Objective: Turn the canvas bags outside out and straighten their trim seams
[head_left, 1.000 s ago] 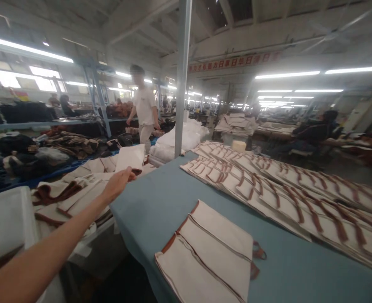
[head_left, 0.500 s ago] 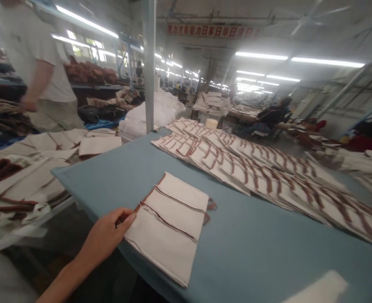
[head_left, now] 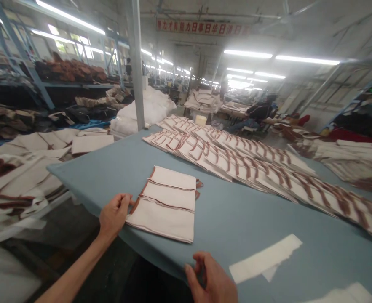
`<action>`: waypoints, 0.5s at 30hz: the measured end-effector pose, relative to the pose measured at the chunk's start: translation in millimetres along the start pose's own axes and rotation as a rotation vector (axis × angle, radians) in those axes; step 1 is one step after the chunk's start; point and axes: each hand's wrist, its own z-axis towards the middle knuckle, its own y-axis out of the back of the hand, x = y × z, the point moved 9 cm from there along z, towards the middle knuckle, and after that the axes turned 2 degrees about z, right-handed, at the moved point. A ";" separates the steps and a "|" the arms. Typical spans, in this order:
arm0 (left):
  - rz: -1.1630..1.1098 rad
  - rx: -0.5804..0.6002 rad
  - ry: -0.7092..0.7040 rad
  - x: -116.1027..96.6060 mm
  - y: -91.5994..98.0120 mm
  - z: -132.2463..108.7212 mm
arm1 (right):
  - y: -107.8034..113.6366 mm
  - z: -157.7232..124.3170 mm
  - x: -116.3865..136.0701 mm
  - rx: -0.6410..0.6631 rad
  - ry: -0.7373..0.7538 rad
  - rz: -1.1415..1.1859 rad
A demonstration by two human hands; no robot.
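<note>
A cream fabric piece [head_left: 169,198] with brown edging and dark seams across it lies flat on the blue-green table [head_left: 160,261]. Two small brown loops stick out at its right side. My left hand [head_left: 113,216] has its fingers closed at the piece's left edge, pinching the brown trim there. Low in the view, my right hand [head_left: 212,280] is just above the table's near edge, thumb and fingers apart and holding nothing. To its right lie pale paper-like strips [head_left: 264,259].
Overlapping rows of similar cream pieces [head_left: 217,153] with brown strips run along the table's far side. At left, a container [head_left: 46,216] is heaped with cream pieces. A metal post [head_left: 135,75] rises at the table's far corner. A seated person [head_left: 261,109] is in the background.
My right hand has come into view from below. The fabric piece has turned slightly and lies straighter, my left hand still at its left edge. The walking person at left has left the view.
</note>
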 end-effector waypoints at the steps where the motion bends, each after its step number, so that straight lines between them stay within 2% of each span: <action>1: -0.023 -0.014 0.004 1.0 0.2 0.1 | -0.2 9.8 14.9 -0.011 0.056 0.038; 3: -0.075 -0.028 0.003 1.8 0.3 0.3 | -8.4 32.4 45.8 0.009 0.146 0.091; 5: -0.135 -0.021 -0.008 1.3 -0.5 -0.2 | -32.0 54.3 74.3 0.128 0.221 0.075; 7: -0.202 0.005 -0.024 0.1 -1.8 -1.9 | -53.7 72.6 92.4 0.174 0.264 0.064; 11: -0.343 0.075 -0.037 -1.1 -1.7 -7.8 | -89.5 92.9 98.7 0.217 0.301 0.044; 13: -0.410 0.103 -0.032 -0.9 1.3 -10.6 | -95.5 95.5 94.9 0.226 0.313 0.055; 15: -0.468 0.120 -0.025 -1.2 6.9 -12.1 | -89.4 92.9 91.3 0.223 0.321 0.082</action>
